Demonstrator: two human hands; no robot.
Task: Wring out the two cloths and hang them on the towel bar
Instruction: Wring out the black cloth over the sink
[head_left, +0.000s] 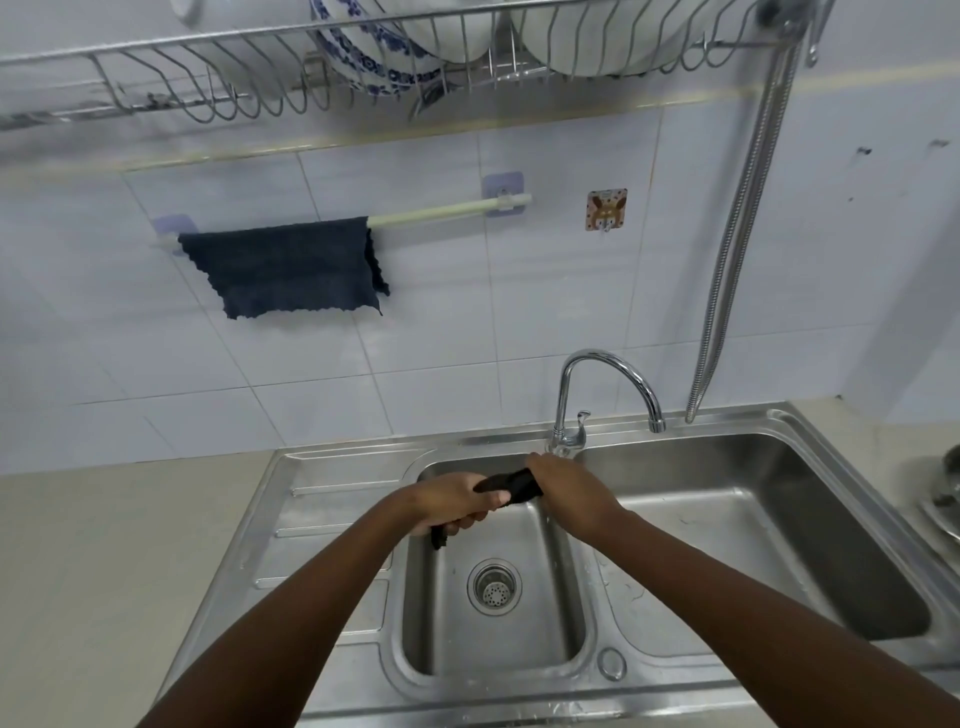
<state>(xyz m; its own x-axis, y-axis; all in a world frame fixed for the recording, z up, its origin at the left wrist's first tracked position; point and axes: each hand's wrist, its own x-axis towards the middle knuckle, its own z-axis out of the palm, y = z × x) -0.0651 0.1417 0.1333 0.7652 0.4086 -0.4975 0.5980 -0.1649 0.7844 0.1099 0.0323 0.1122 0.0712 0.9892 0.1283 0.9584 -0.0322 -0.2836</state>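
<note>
A: Left hand (457, 501) — closed tight round one end of the black cloth (511, 486), knuckles up, thumb across the roll.

B: Right hand (563, 493) — likewise clamped on the other end. Fingers hidden under the wrist, grip plain enough.

A: Cloth twisted into a short rope between the two fists. Small tail hanging below the left fist.

B: Held over the left basin (441, 623), above its rear half. Not touching the steel.

A: Drain (494, 587) straight below, strainer in place. Droplets on the divider and the right basin (779, 519) floor.

B: Tap (605, 384) just behind the right fist, spout curving toward the right basin. Running or not: cannot tell.

A: Drainboard left of the basins, pale counter (104, 545) beyond it.

B: Up the tiled wall: bar (441, 210) on two stick-on brackets. Blue cloth (285, 270) draped over its left part, spread flat, lower edge slanting. Right part of the bar bare.

A: Cartoon hook (606, 209) right of the bar. Metal hose (743, 234) looping down the wall at right.

B: Wire rack (208, 98) overhead, blue-patterned bowl (374, 62) and white dishes stood in it.

A: Far right edge, something metal on the counter, cut off. Not identifiable.
</note>
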